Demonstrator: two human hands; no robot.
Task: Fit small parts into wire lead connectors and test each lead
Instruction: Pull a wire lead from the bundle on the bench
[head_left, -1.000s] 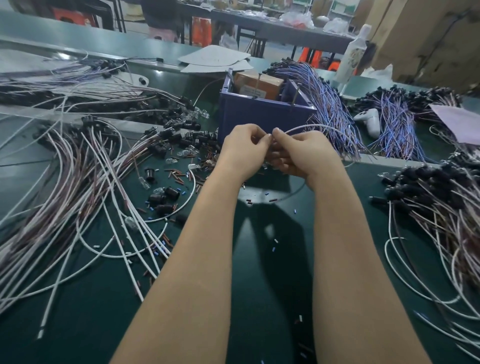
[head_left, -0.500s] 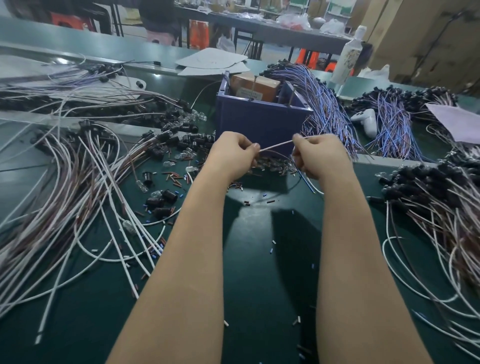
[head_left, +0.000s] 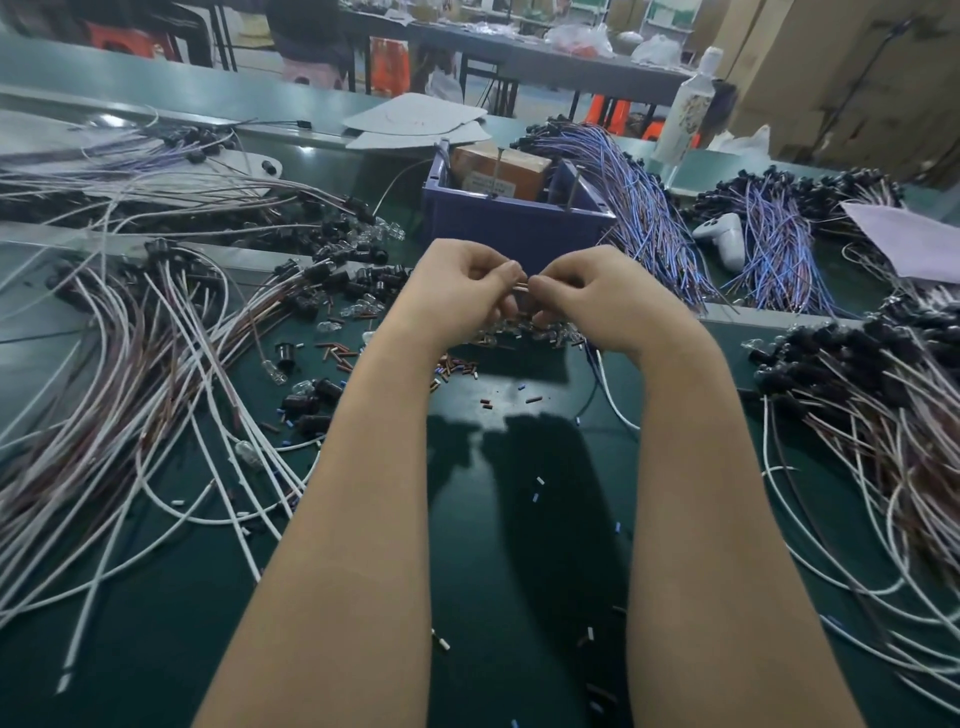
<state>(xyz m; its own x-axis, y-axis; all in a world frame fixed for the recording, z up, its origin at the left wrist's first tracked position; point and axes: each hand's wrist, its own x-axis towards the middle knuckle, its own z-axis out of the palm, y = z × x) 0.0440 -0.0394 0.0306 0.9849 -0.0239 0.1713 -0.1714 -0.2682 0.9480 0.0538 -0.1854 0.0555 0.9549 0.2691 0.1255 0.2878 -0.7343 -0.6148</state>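
Centrally, wire lead (head_left: 522, 285), pinched between fingers (head_left: 505, 273)

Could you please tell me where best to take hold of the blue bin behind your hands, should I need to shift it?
Probably the blue bin by the rim of its left wall, coming from the left. That side stands mostly free, whereas the bundle of blue leads lies against its right side, and a brown box and upright rods fill the inside.

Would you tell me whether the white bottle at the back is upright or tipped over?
Upright: the white bottle stands on its base with its cap at the top.
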